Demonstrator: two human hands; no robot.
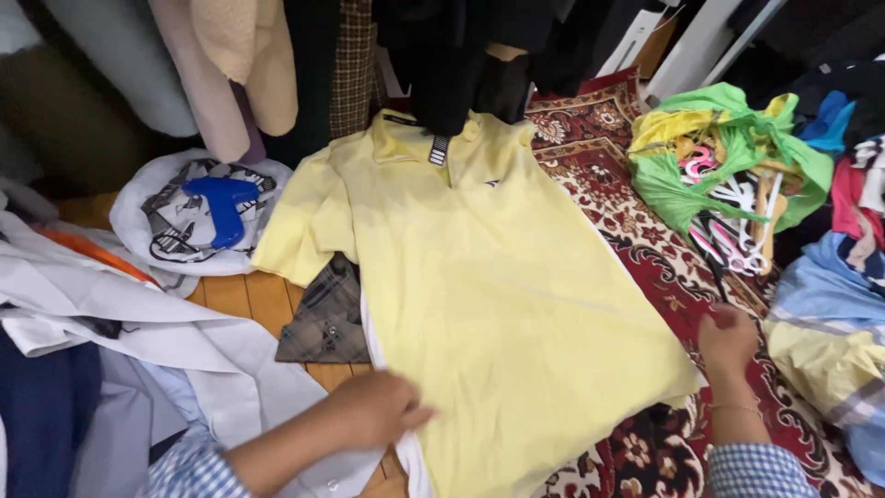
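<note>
Two hands are at the lower edge of a yellow polo shirt (479,277), which lies spread flat, front up, across the centre of the frame with its collar toward the top. The left hand (373,409), lower centre, has its fingers curled and bunched at the shirt's lower left hem; the fingertips touch the fabric, but whether they pinch it cannot be told. The right hand (726,341), lower right, has its fingers folded under at the shirt's lower right corner, knuckles up; a grip on the cloth cannot be confirmed. Both wrists emerge from blue-checked sleeves.

A white garment edge shows just beneath the shirt's left side. The shirt rests partly on a red patterned carpet (645,240) to the right and partly on a wooden floor (244,300) to the left. A dark plaid folded cloth (327,318) lies touching the shirt's left sleeve. In the upper left, a blue tagging gun (221,207) sits on a white bag (138,207). White clothing (138,323) is piled at the lower left. At the upper right, a green bag (728,157) holds hangers. Mixed garments are heaped along the right edge. Hanging clothes fill the top of the frame.
</note>
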